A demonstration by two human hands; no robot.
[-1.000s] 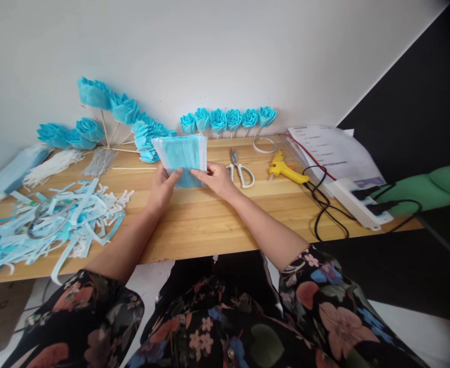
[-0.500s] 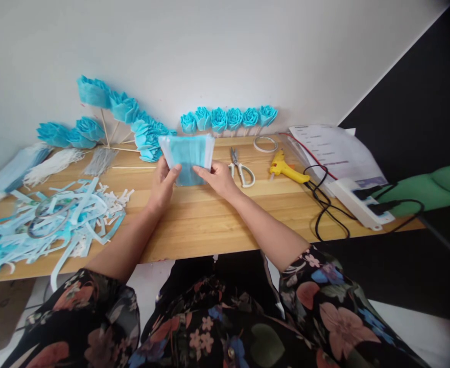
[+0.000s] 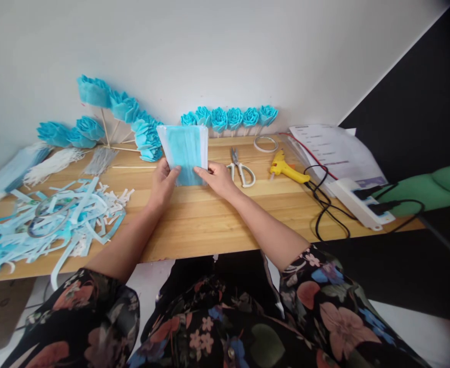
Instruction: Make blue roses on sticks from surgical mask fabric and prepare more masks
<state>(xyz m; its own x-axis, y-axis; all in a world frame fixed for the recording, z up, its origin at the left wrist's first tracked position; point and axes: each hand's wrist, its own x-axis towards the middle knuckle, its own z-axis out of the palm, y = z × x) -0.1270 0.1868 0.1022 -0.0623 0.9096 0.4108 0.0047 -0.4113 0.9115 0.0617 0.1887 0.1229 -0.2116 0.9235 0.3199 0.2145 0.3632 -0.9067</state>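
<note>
A stack of light blue and white fabric sheets (image 3: pixel 186 152) stands upright above the wooden table, fanned slightly at its edges. My left hand (image 3: pixel 163 184) grips its lower left side, thumb on the near face. On the lower right side, my right hand (image 3: pixel 217 178) pinches it the same way. The fingers behind the sheets are partly hidden. White-handled scissors (image 3: pixel 241 168) lie open just right of my right hand. Behind the stack, blue fabric flowers (image 3: pixel 234 118) on sticks lean near the wall.
Cut blue and white strips (image 3: pixel 56 220) are heaped at the left. Farther right are a tape roll (image 3: pixel 265 144), a yellow glue gun (image 3: pixel 289 169), black cables, papers (image 3: pixel 335 148) and a white power strip (image 3: pixel 360 204). More blue flowers (image 3: pixel 125 106) stand back left.
The sheets have tilted up and now show more of their near face, reaching higher and covering part of the flowers behind. Both hands have kept nearly the same place and grip.
</note>
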